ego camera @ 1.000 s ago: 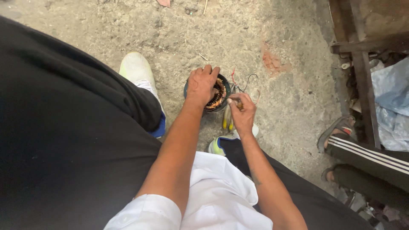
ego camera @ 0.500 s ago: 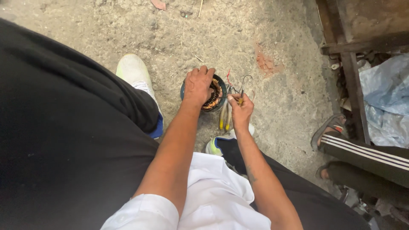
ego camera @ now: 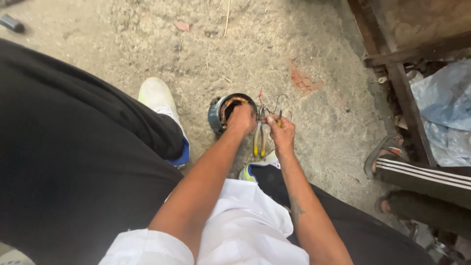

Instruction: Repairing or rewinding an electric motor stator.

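Observation:
A round dark motor stator (ego camera: 222, 111) with copper windings sits on the dirt ground between my feet. My left hand (ego camera: 242, 119) rests on its right rim and grips it. My right hand (ego camera: 280, 130) is closed just to the right, pinching the thin red and dark wire leads (ego camera: 273, 104) that trail from the stator. Yellow-handled pliers (ego camera: 259, 139) lie on the ground between my two hands, handles toward me.
My white shoe (ego camera: 158, 99) stands left of the stator, the other shoe (ego camera: 256, 168) just below the pliers. Another person's sandalled foot (ego camera: 383, 153) and striped trouser leg are at the right. A wooden frame (ego camera: 392, 68) and blue plastic sheet (ego camera: 444, 105) fill the upper right.
The view has shifted, so hands and stator sit slightly lower and left in frame. My right hand has settled closer to the wires beside the stator; my left hand stays on the rim.

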